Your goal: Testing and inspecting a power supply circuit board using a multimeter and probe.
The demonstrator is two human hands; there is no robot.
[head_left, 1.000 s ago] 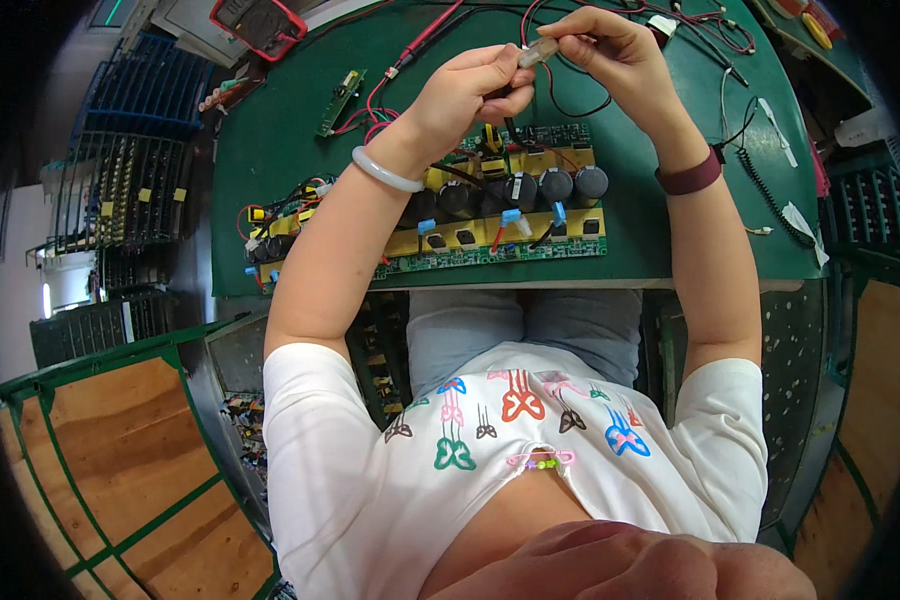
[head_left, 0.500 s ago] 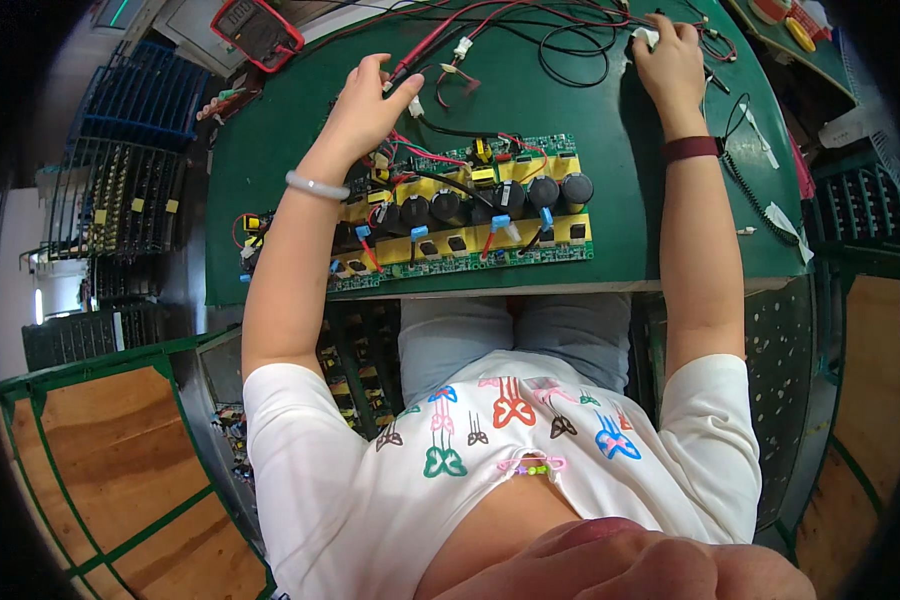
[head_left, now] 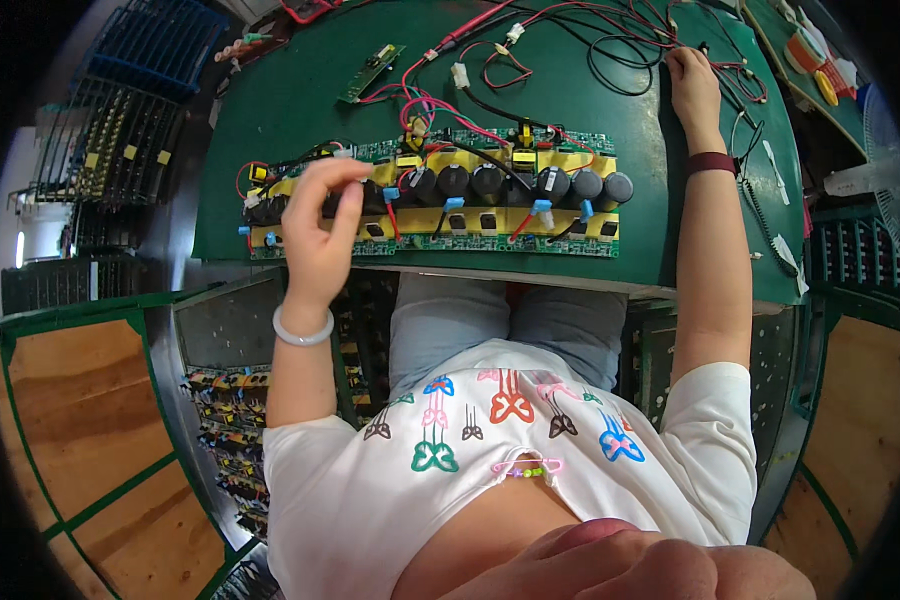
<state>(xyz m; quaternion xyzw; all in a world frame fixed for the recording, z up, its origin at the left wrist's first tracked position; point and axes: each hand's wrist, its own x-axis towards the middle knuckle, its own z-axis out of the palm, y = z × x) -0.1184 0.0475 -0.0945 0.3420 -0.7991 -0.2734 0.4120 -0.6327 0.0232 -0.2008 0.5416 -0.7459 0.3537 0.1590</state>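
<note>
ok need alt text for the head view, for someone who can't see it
Seen from above, a seated person's left hand is raised over the left end of a long green circuit board with black capacitors on a green bench. The right hand rests among red and black wires at the far right.

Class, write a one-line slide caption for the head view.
Left hand over the circuit board; right hand among wires on the green mat.

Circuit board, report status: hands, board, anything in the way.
Left hand raised over the circuit board, fingers pinched at its left end. Right hand flat among the loose wires, apart from the board. Red and black leads trail across the board.
</note>
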